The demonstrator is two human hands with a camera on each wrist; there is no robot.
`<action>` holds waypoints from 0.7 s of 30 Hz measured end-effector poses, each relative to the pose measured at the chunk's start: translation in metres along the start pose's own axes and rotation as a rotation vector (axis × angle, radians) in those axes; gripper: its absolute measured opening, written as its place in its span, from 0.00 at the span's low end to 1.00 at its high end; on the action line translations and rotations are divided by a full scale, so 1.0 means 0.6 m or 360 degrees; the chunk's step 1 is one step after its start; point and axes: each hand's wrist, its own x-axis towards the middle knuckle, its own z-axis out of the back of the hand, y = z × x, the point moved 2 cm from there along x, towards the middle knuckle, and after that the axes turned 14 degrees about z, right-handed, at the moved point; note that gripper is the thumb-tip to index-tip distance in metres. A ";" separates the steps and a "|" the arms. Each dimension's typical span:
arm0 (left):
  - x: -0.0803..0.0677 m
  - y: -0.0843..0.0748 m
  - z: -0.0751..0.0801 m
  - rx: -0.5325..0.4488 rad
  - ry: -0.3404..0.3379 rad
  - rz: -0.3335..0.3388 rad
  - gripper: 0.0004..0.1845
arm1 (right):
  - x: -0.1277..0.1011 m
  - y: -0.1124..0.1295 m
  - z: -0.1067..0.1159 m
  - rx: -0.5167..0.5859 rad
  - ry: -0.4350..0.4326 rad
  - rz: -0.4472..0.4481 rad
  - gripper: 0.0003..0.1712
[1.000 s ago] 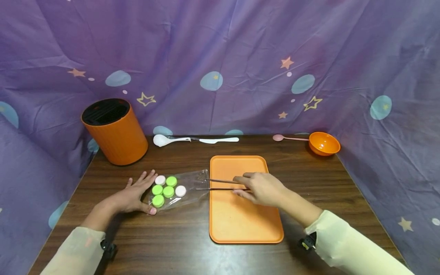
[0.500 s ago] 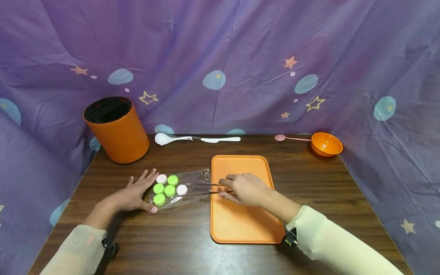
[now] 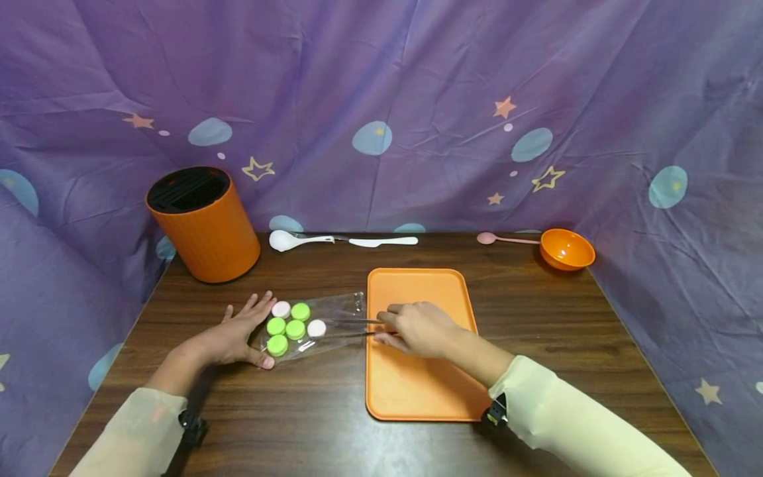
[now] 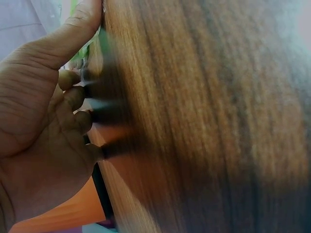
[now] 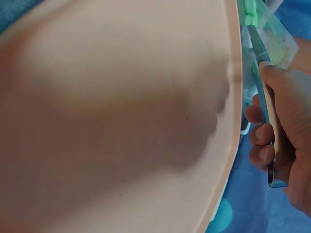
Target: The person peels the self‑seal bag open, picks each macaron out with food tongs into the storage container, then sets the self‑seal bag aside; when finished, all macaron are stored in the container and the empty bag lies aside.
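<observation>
A clear plastic bag (image 3: 346, 306) lies flat on the table with several green and white round discs (image 3: 295, 329) inside. My left hand (image 3: 229, 336) rests at the bag's left end, fingers spread and thumb at its near corner; the left wrist view shows the palm and fingertips down on the table. My right hand (image 3: 420, 328) grips metal tongs (image 3: 357, 321) above an orange tray (image 3: 423, 391). The tongs' two arms reach left into the bag's open end, either side of a white disc (image 3: 316, 328); whether they touch it I cannot tell.
An orange knife block (image 3: 205, 232) with a black slotted top stands at the back left. Along the back lie a white ladle (image 3: 285, 240), a white knife (image 3: 381, 242) and a pink spoon (image 3: 487, 238). An orange bowl (image 3: 566, 250) sits at the back right, before the purple curtain (image 3: 369, 79).
My right hand has moved left over the tray, carrying the tongs' tips deeper into the bag to the white disc. The left hand has stayed at the bag's end.
</observation>
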 end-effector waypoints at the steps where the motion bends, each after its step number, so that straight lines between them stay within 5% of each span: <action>1: -0.002 -0.003 0.001 -0.0010 -0.0003 -0.0012 0.79 | 0.000 0.000 0.000 0.0004 0.0002 -0.0002 0.20; 7: -0.018 -0.025 0.009 -0.0054 0.0029 -0.0028 0.77 | 0.001 0.002 0.001 0.0002 0.0021 -0.0019 0.21; 21: -0.004 -0.006 0.004 0.0006 0.0024 0.0021 0.80 | -0.008 0.000 0.007 -0.0049 -0.0039 0.0012 0.19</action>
